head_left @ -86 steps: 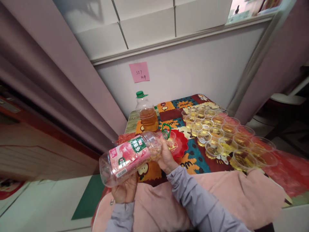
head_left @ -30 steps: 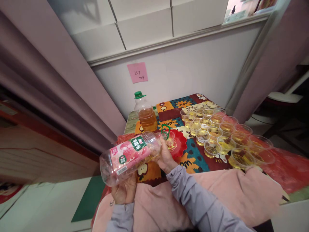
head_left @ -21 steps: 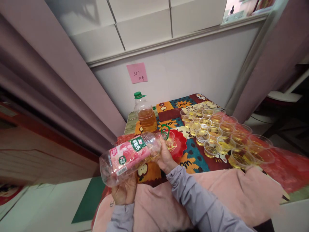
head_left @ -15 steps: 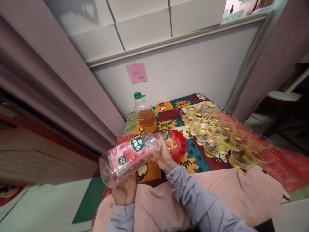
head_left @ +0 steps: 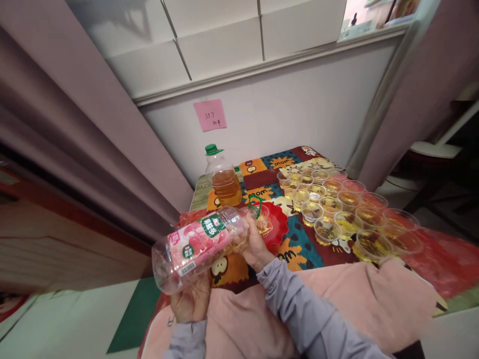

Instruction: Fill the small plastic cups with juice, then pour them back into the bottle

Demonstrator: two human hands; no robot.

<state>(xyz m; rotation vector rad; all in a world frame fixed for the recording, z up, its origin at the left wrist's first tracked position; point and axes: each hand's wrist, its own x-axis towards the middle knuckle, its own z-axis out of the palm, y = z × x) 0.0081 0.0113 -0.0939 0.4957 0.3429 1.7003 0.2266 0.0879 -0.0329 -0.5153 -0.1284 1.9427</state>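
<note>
A large clear plastic bottle [head_left: 198, 244] with a pink label lies tilted in front of me, its neck toward the red scalloped plate [head_left: 280, 224]. My right hand [head_left: 255, 244] is wrapped round the bottle near its neck. Cupped beneath the lower end, my left hand [head_left: 192, 296] supports it. A green ring handle [head_left: 255, 205] sticks up by the neck. On the plate a clear plastic cup [head_left: 263, 215] stands just past the bottle's mouth, partly hidden. Behind, upright, is a second bottle [head_left: 226, 187] with a green cap and amber liquid.
Several clear cups [head_left: 331, 204] of yellow liquid stand close together on the right of the patterned tablecloth [head_left: 258, 177]. Red plastic film [head_left: 445, 259] hangs over the right edge. Pink cloth [head_left: 243, 319] covers the near side. A wall [head_left: 280, 114] with a pink note [head_left: 210, 115] rises behind.
The view has shifted slightly. Both hands keep hold of the tilted bottle, which stays over the plate's left side in nearly the same pose.
</note>
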